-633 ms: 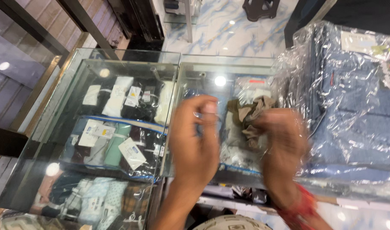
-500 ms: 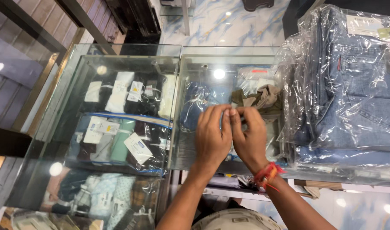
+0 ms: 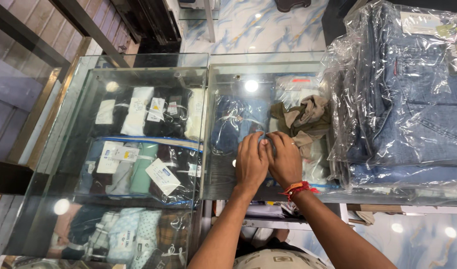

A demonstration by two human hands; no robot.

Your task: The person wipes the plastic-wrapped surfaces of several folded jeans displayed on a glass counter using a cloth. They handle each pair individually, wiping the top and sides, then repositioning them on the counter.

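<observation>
A: Fingers (image 3: 261, 142) of both hands lie flat, side by side, pressing a small bluish item (image 3: 264, 143) on the glass tabletop (image 3: 218, 179). Left hand (image 3: 251, 162), right hand (image 3: 284, 162); neither curled round it.

B: Handling?

A: Mostly hidden; judged light, soft, possibly slippery film. Pinch at an edge. Khaki cloth (image 3: 304, 119) just beyond; bagged jeans (image 3: 413, 99) to the right.

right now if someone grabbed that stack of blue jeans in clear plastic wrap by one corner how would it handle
The plastic-wrapped stack of blue jeans is probably heavy, being several folded pairs thick. The glossy, crinkled wrap likely slips in the grip. Lifted by one corner, the soft stack would probably sag.
</observation>
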